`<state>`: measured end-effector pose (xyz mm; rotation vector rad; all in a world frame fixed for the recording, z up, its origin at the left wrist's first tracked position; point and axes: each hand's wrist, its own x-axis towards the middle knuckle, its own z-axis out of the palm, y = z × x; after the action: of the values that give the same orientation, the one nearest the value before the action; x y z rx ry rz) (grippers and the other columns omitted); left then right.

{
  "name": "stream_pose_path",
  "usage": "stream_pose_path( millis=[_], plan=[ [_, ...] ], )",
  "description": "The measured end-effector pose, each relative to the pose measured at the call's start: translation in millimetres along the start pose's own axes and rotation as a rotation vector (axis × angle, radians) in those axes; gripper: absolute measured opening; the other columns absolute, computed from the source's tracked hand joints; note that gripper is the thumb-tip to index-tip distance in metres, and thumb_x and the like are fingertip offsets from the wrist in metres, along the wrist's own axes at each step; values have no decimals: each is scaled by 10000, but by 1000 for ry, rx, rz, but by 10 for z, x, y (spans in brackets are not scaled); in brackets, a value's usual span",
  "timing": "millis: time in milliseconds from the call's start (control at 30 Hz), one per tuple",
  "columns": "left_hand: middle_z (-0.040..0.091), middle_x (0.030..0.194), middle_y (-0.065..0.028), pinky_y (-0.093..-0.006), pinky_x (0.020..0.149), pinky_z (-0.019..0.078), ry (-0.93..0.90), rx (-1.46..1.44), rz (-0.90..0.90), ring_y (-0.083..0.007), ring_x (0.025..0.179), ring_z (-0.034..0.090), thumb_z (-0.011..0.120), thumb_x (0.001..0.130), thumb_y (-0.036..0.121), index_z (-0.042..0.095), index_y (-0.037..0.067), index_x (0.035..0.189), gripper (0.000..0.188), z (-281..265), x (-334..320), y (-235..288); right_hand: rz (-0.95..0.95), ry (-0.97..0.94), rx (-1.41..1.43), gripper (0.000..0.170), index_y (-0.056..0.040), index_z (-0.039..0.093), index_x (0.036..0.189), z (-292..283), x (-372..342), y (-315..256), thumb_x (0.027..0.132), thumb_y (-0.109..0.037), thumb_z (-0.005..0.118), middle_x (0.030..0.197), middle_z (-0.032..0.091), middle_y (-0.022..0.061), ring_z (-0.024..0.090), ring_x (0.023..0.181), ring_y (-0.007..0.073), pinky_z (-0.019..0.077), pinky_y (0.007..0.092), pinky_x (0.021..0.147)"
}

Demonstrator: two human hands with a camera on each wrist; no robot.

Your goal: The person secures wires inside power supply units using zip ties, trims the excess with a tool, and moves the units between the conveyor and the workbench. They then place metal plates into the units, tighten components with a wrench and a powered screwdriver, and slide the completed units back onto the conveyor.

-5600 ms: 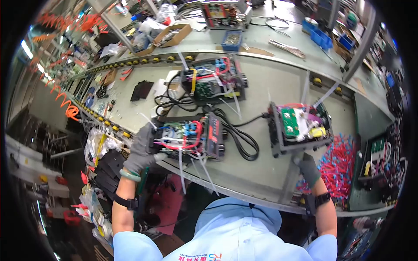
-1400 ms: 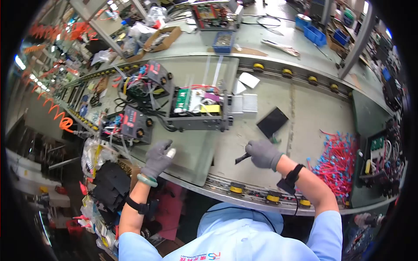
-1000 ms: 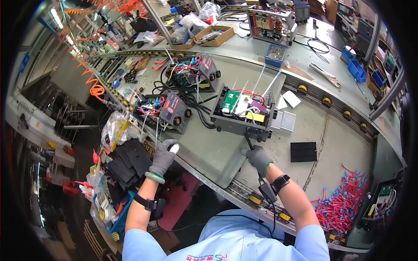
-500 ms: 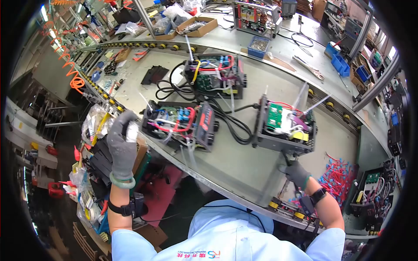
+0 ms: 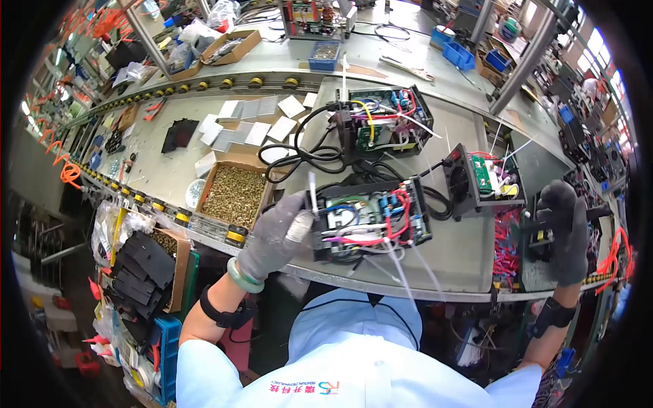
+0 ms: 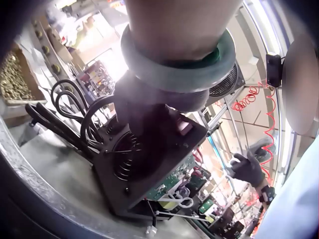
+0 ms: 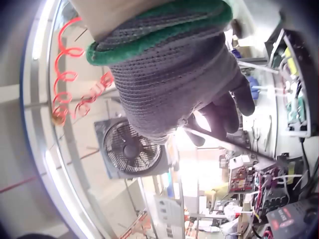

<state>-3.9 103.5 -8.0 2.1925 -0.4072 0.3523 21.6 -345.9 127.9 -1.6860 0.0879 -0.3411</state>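
Observation:
In the head view my gloved left hand [image 5: 275,234] grips the left end of the nearest opened welding machine [image 5: 374,221], its pale-wrapped thumb on the near side. The left wrist view shows that hand over the black fan panel [image 6: 112,191]. Two more opened machines stand close by: one behind [image 5: 388,122] with a yellow wire, and one to the right [image 5: 486,180] with a green circuit board. At far right my gloved right hand [image 5: 564,234] is raised, holding a long dark tool [image 5: 598,212]; its exact kind I cannot tell. Its thin shaft [image 7: 239,144] juts past the fingers in the right wrist view.
A carton of small brass-coloured parts [image 5: 235,190] stands left of the machines, with finned plates [image 5: 258,107] behind it. Black cables [image 5: 299,156] loop between the machines. Red wires [image 5: 505,255] lie by the right edge. Yellow rollers [image 5: 237,234] line the bench edge.
The machines have shifted right along the bench, and the carton and plates now show at left. My left hand has come onto the near machine; my right hand has left the right machine, moving right.

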Motion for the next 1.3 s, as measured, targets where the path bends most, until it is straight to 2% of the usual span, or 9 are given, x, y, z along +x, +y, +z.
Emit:
stream_pose_path(
  millis=[67, 167, 200, 400, 467, 667, 733, 900, 1300],
  plan=[
    [617, 1089, -231, -412, 819, 504, -27, -94, 147, -366, 969, 630, 551, 956, 150, 547, -33, 1250, 346, 99, -61, -199, 138, -429, -202, 458, -54, 606, 1182, -122, 74, -148, 1059, -410, 346, 943, 612, 16, 528, 699, 98, 453, 237, 658],
    [640, 1050, -211, -395, 804, 511, -239, -226, 64, -346, 939, 647, 554, 959, 159, 568, -13, 1230, 321, 19, -19, -170, -599, -210, -551, 336, -39, 626, 1133, 665, -241, -71, 1018, -302, 449, 708, 542, -18, 441, 554, 36, 332, 200, 497],
    [640, 1050, -211, -395, 804, 511, -238, -229, 68, -346, 939, 647, 554, 959, 159, 568, -13, 1230, 321, -11, 3, -115, 46, -353, 34, 314, -24, 622, 1123, 858, -380, -354, 987, -267, 475, 627, 490, -25, 402, 499, 35, 298, 194, 478],
    [640, 887, -173, -387, 751, 505, -350, 30, 10, -334, 835, 635, 527, 964, 158, 603, 11, 1103, 216, -28, 42, -38, 244, -762, 134, 146, -11, 641, 971, 1738, -815, -274, 891, -32, 520, 614, 566, 15, 524, 525, 70, 421, 262, 485],
    [628, 871, -180, -414, 740, 503, -316, 74, 30, -367, 839, 626, 514, 966, 161, 594, 34, 1059, 177, -52, 39, 14, -412, -659, -41, 106, -18, 635, 951, 2007, -947, 166, 877, -30, 560, 620, 578, 46, 573, 550, 119, 459, 305, 524],
    [627, 804, -181, -459, 668, 500, -319, 224, 101, -398, 774, 631, 537, 960, 203, 563, 52, 1013, 162, -37, 45, -77, -402, -696, -330, 142, -10, 640, 952, 2115, -1197, 210, 835, 25, 567, 731, 640, 107, 639, 638, 196, 500, 318, 609],
    [623, 776, -186, -466, 650, 498, -339, 267, 82, -400, 752, 632, 538, 955, 203, 553, 49, 1002, 161, -43, 47, -56, -660, -670, -367, 144, -38, 651, 972, 2139, -1196, 360, 843, -47, 589, 651, 600, 144, 639, 581, 297, 486, 367, 535],
    [610, 698, -193, -483, 609, 491, -427, 371, 48, -401, 676, 632, 536, 934, 180, 515, 24, 970, 162, -79, 103, 92, -232, -676, -156, 101, -30, 638, 919, 2219, -968, 39, 884, -77, 556, 645, 600, 100, 622, 559, 194, 486, 319, 542],
    [644, 681, -132, -414, 550, 527, -438, 591, 141, -309, 634, 683, 593, 868, 179, 538, 37, 899, 155, -46, 96, 56, -211, -777, -343, 254, 24, 622, 735, 2654, -591, -110, 863, -174, 530, 609, 583, 230, 606, 583, 388, 496, 437, 607]
  ],
)
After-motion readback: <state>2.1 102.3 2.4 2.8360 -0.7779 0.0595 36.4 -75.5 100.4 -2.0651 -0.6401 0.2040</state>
